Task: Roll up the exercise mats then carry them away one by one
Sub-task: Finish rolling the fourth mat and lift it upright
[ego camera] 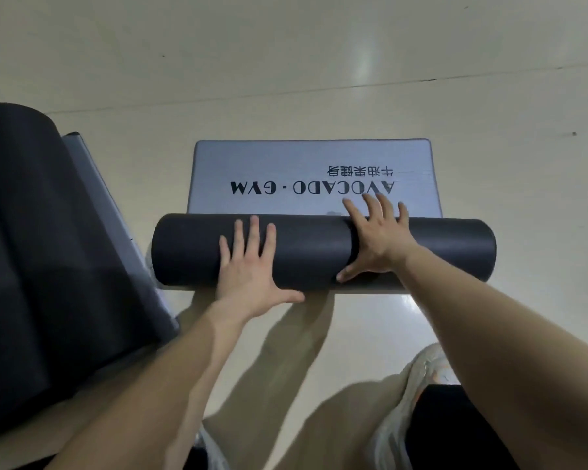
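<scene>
A grey exercise mat with black "AVOCADO · GYM" lettering lies on the floor, most of it wound into a thick black roll across the middle of the view. A short flat stretch remains beyond the roll. My left hand lies flat on the roll's near side, fingers spread. My right hand presses on top of the roll further right, fingers reaching over onto the flat part. Neither hand grips anything.
A second mat, black side up with a grey edge showing and its far end rolled, lies at the left. The floor is pale and glossy. My shoes and legs are at the bottom.
</scene>
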A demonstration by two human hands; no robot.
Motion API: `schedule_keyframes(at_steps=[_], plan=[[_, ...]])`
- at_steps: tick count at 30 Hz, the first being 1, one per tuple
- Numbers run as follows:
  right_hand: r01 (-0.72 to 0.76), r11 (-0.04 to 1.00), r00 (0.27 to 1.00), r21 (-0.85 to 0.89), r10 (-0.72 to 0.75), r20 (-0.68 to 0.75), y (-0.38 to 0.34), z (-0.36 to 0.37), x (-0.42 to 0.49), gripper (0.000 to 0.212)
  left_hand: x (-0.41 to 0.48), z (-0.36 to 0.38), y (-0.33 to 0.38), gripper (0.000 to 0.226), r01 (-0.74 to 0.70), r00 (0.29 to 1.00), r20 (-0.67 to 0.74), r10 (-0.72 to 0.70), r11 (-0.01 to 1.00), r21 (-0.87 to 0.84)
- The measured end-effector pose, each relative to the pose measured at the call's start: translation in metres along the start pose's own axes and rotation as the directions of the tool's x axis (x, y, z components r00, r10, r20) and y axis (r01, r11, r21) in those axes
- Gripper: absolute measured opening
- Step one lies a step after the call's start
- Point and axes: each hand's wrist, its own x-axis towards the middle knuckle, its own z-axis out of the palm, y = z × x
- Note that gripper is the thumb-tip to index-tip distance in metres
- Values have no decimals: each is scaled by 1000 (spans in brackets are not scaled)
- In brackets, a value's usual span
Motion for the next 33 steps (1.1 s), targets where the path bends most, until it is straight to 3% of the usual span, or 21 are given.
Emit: schedule_keyframes(at_steps=[2,6,8,12,15,18,22,25,28,30,32,33], plan=[[-3,1000,994,-4,2,-111,0,8,-1,139,30,1,-6,143,-37,998,54,36,999,19],[-16,986,987,-163,-11,-163,14,45,-2,151,98,-32,-24,137,-110,990,73,119,986,-124],[0,980,976,-200,-44,-215,24,40,18,143,108,-36,-29,131,-159,987,5,162,975,-157],[44,968,981,-246,-88,-171,30,11,37,135,96,-22,-31,140,-179,975,-91,201,962,208],[27,973,987,-231,-62,-146,23,6,27,128,93,-30,-30,132,-182,976,-86,200,966,182],[59,978,995,-199,-74,-69,13,9,-2,124,71,-39,-28,127,-231,973,18,232,956,180],[127,987,982,-99,-111,151,14,10,-37,124,37,-42,-23,127,-262,924,304,233,963,57],[82,994,996,-74,-78,49,5,23,-64,127,36,-51,-22,134,-211,879,430,209,977,-43],[-2,988,999,-156,-4,-38,-10,48,-90,145,50,-63,-27,133,-100,851,497,170,981,-166],[-4,985,1000,-171,5,10,-11,52,-87,151,39,-62,-27,122,-78,913,387,131,985,-151],[13,992,1000,-124,-13,-1,-2,37,-64,147,14,-47,-20,99,-35,997,66,39,997,-69],[12,996,1000,-85,-14,-26,4,23,-47,145,1,-37,-12,95,-7,999,-45,5,999,-44]])
